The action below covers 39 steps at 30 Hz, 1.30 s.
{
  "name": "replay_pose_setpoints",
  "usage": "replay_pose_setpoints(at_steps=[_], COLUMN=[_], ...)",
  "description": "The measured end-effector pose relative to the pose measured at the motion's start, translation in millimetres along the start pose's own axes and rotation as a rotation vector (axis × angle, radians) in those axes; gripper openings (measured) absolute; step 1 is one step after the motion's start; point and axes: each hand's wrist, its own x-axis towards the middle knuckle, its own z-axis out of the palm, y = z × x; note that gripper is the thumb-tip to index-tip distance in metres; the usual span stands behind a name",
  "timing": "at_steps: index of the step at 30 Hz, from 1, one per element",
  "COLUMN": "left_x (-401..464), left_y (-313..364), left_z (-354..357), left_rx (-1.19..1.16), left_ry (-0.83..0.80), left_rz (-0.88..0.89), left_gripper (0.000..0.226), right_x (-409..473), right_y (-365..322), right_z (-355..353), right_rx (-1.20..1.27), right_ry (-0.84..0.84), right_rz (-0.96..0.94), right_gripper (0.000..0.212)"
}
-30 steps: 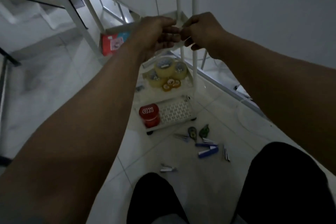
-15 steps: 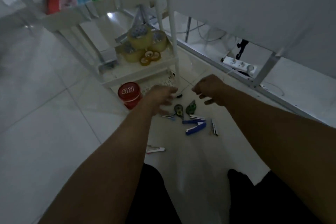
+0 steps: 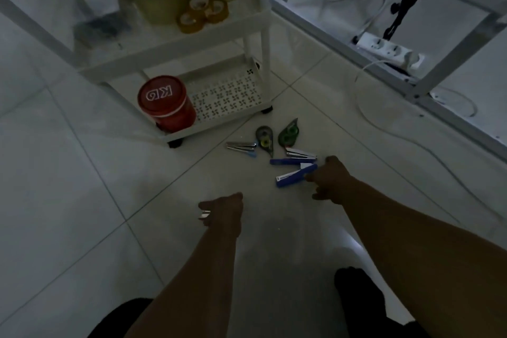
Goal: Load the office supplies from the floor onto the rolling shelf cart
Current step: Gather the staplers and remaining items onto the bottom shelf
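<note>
On the tiled floor lie several blue staplers and two correction-tape dispensers (image 3: 265, 140). My right hand (image 3: 330, 181) is down at the nearest blue stapler (image 3: 295, 174), fingers closing on its right end. My left hand (image 3: 222, 212) is at the floor, curled around a small silver stapler (image 3: 204, 214) that is mostly hidden under it. Another stapler (image 3: 241, 146) lies left of the dispensers. The white rolling cart (image 3: 192, 38) stands just beyond, with tape rolls (image 3: 201, 12) on its middle shelf and a red tin (image 3: 164, 103) on the bottom shelf.
A white desk frame (image 3: 444, 63) runs along the right, with a power strip (image 3: 389, 51) and loose white cables (image 3: 384, 118) on the floor under it. My dark-clad knees (image 3: 356, 293) are at the bottom of the view.
Both hands came down from the cart's top to the floor. The left hand moved back to the lone small stapler; the right hand reached the blue stapler.
</note>
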Motion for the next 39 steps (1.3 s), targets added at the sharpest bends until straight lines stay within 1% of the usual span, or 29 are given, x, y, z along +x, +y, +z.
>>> replay_pose_setpoints(at_steps=[2, 3, 4, 6, 7, 9, 11, 12, 13, 15, 17, 19, 22, 24, 25, 27, 29, 30, 32, 34, 36, 37, 38, 39], left_x=[12.2, 11.4, 10.5, 12.9, 13.1, 15.8, 18.3, 19.9, 21.8, 26.1, 29.0, 33.7, 38.2, 37.1, 35.0, 31.7, 28.1, 26.4, 21.4, 14.2, 10.1, 8.9, 8.3, 8.6], left_y=[4.2, 8.8, 13.5, 19.3, 23.7, 30.7, 37.3, 39.8, 43.1, 51.7, 61.5, 71.1, 77.0, 75.4, 73.1, 63.8, 53.1, 48.3, 42.0, 38.1, 33.4, 30.3, 27.4, 25.0], left_z=[10.5, 13.5, 16.2, 21.5, 24.7, 29.8, 31.9, 31.1, 29.2, 25.3, 24.5, 28.1, 32.6, 33.7, 34.5, 36.5, 38.6, 39.3, 40.5, 42.2, 44.2, 45.0, 45.1, 44.4], left_rx=[0.001, -0.007, -0.004, 0.062, 0.137, 0.372, 0.558, 0.599, 0.629, 0.705, 0.801, 0.904, 1.087, 1.131, 1.123, 1.048, 0.944, 0.910, 0.869, 0.826, 0.812, 0.841, 0.870, 0.881], left_ry=[0.135, 0.176, 0.207, 0.240, 0.253, 0.278, 0.329, 0.347, 0.344, 0.337, 0.339, 0.306, 0.304, 0.334, 0.331, 0.281, 0.226, 0.227, 0.269, 0.267, 0.225, 0.202, 0.182, 0.170], left_rz=[0.026, 0.061, 0.116, 0.231, 0.281, 0.399, 0.557, 0.632, 0.695, 0.808, 0.931, 1.002, 1.009, 0.986, 0.960, 0.905, 0.880, 0.872, 0.828, 0.758, 0.714, 0.706, 0.701, 0.705], left_gripper=[0.116, 0.115, 0.110, 0.091, 0.082, 0.073, 0.066, 0.064, 0.066, 0.080, 0.093, 0.093, 0.076, 0.060, 0.055, 0.051, 0.050, 0.048, 0.046, 0.054, 0.072, 0.080, 0.083, 0.080], right_x=[11.8, 17.8, 23.1, 31.7, 35.9, 42.2, 44.5, 45.1, 44.7, 43.1, 42.0, 41.0, 38.3, 36.8, 36.8, 37.0, 38.1, 39.4, 41.0, 40.3, 39.0, 38.0, 36.4, 36.2], right_y=[-1.2, -3.1, -5.5, -9.8, -10.9, -10.3, -9.5, -10.7, -13.8, -21.9, -26.4, -22.6, -10.9, -8.6, -9.5, -13.5, -13.5, -12.3, -12.5, -18.5, -26.7, -29.8, -31.8, -32.5], right_z=[8.2, 12.6, 17.1, 25.4, 28.8, 34.9, 39.3, 40.5, 41.0, 40.7, 40.4, 42.1, 46.5, 48.0, 48.2, 48.6, 51.7, 54.7, 61.1, 67.6, 73.4, 75.2, 75.7, 75.7], right_rx=[0.012, 0.009, -0.006, -0.129, -0.240, -0.451, -0.559, -0.599, -0.638, -0.709, -0.808, -0.833, -0.685, -0.635, -0.639, -0.659, -0.643, -0.632, -0.622, -0.600, -0.567, -0.567, -0.579, -0.595], right_ry=[0.023, 0.041, 0.054, 0.057, 0.065, 0.111, 0.145, 0.143, 0.131, 0.110, 0.124, 0.180, 0.257, 0.235, 0.229, 0.241, 0.256, 0.257, 0.261, 0.259, 0.225, 0.219, 0.226, 0.239], right_rz=[-0.064, -0.081, -0.090, -0.126, -0.163, -0.260, -0.335, -0.361, -0.386, -0.439, -0.486, -0.484, -0.326, -0.249, -0.236, -0.232, -0.259, -0.277, -0.291, -0.268, -0.229, -0.210, -0.198, -0.193], right_gripper=[0.086, 0.089, 0.091, 0.090, 0.088, 0.080, 0.070, 0.067, 0.066, 0.061, 0.056, 0.061, 0.081, 0.099, 0.104, 0.103, 0.095, 0.092, 0.092, 0.094, 0.100, 0.103, 0.105, 0.105])
